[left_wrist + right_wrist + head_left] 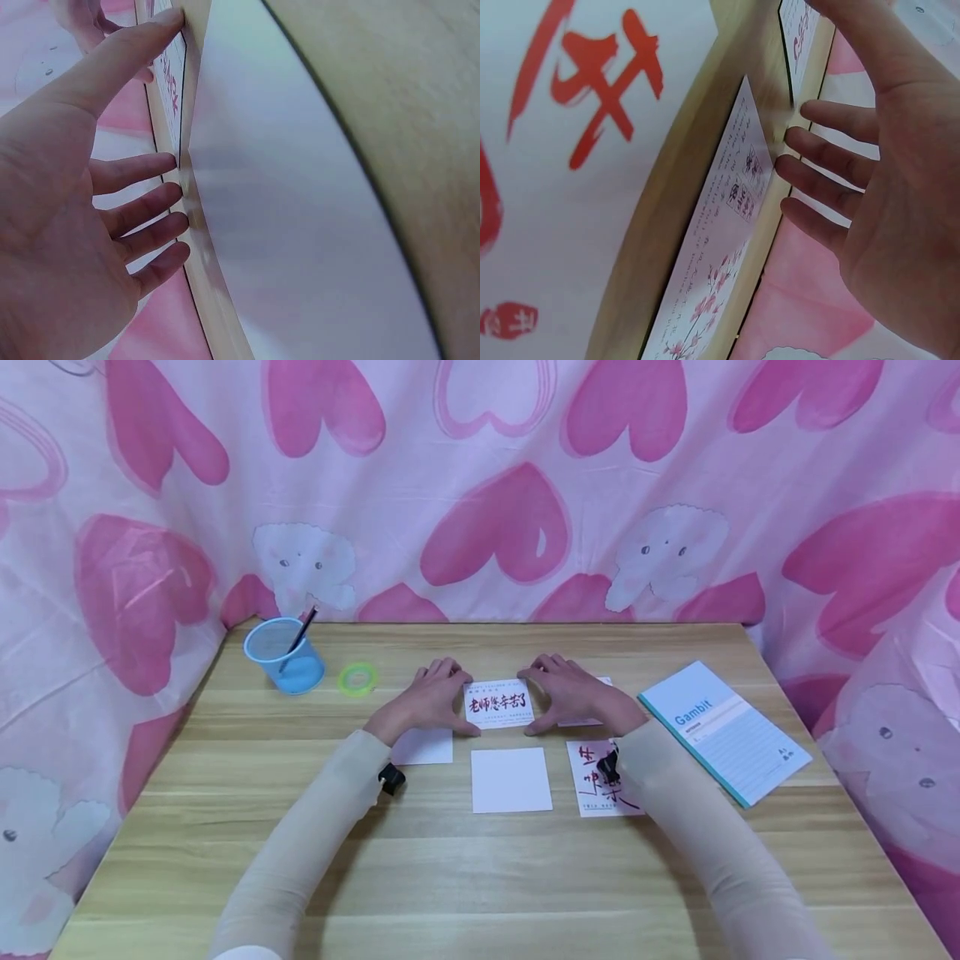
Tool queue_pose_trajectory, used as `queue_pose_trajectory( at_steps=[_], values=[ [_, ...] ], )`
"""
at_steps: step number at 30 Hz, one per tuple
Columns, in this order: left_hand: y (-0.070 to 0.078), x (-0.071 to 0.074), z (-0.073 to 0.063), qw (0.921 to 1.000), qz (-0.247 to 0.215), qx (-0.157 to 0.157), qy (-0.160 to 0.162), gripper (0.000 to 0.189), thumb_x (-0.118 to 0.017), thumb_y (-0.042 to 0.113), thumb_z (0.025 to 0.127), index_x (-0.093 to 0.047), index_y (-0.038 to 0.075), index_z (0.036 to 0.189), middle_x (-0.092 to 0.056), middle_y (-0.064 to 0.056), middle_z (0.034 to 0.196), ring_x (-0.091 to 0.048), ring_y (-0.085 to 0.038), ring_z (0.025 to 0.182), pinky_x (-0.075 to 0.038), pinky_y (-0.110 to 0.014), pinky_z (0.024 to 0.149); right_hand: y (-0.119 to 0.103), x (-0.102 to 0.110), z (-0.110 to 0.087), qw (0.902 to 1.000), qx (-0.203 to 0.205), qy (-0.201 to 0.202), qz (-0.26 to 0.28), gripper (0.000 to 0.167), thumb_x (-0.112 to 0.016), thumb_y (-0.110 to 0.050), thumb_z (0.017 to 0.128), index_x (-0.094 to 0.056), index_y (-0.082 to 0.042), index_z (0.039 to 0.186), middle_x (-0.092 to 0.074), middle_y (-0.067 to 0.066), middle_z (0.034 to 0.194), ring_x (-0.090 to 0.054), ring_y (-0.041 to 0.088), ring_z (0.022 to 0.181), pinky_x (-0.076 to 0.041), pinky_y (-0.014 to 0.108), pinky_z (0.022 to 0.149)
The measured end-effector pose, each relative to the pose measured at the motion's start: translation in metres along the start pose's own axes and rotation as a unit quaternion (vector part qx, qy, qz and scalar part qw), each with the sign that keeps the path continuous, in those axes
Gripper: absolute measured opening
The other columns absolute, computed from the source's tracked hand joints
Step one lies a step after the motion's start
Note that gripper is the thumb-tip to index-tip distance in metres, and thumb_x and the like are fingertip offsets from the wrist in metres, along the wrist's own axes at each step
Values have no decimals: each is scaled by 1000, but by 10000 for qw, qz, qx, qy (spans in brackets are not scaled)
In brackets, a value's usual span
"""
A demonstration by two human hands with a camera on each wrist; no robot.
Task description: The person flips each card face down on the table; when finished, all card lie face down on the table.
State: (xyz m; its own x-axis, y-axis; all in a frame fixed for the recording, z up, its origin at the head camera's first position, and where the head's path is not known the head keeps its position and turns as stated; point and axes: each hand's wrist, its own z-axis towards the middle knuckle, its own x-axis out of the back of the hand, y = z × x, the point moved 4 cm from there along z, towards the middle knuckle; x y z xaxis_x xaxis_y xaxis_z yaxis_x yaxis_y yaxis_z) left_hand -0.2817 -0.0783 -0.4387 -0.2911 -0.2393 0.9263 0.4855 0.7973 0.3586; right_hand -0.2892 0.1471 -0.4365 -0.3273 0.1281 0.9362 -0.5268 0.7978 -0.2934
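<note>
Lying on the wooden table between both hands is a white card with red handwritten characters. My left hand is at its left side, the thumb near the front corner and the index finger near the back one. Facing it, my right hand touches the card's right side with its fingers loosely spread. In the left wrist view, a blank white card lies beside the left hand. The right wrist view shows a card with pink blossoms near the right hand, whose fingers are extended.
Another blank card lies in front of the centre card, and a red-lettered card sits beneath the right forearm. A notebook is at the right. Back left are a blue mesh pen cup and a yellow-green tape roll.
</note>
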Motion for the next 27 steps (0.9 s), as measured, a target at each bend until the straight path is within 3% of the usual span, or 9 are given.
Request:
queue_pose_trajectory(
  at_steps=[9, 18, 27],
  values=[
    [3, 0, 2, 9999, -43, -88, 99, 85, -85, 53, 67, -57, 3, 129, -46, -7, 126, -38, -24, 116, -29, -43, 99, -3, 2, 1, 9998, 118, 85, 162, 92, -84, -58, 67, -51, -13, 140, -43, 6, 132, -36, 24, 119, -30, 48, 105],
    [5, -3, 6, 9996, 85, -255, 63, 90, -86, 50, 66, -49, 0, 131, -46, -8, 123, -39, -23, 111, -31, -43, 97, -2, 1, 4, 9988, 244, 115, 411, 88, -85, -54, 69, -50, -9, 136, -42, 9, 132, -35, 24, 119, -33, 44, 103],
    [12, -5, 7, 9993, 48, -360, -1, 96, -85, 50, 67, -43, 1, 138, -45, -7, 121, -37, -22, 107, -32, -38, 92, -2, -3, 2, 9987, 299, 239, 326, 91, -85, -55, 67, -51, -11, 138, -46, 1, 130, -38, 20, 115, -36, 42, 100]
  ],
)
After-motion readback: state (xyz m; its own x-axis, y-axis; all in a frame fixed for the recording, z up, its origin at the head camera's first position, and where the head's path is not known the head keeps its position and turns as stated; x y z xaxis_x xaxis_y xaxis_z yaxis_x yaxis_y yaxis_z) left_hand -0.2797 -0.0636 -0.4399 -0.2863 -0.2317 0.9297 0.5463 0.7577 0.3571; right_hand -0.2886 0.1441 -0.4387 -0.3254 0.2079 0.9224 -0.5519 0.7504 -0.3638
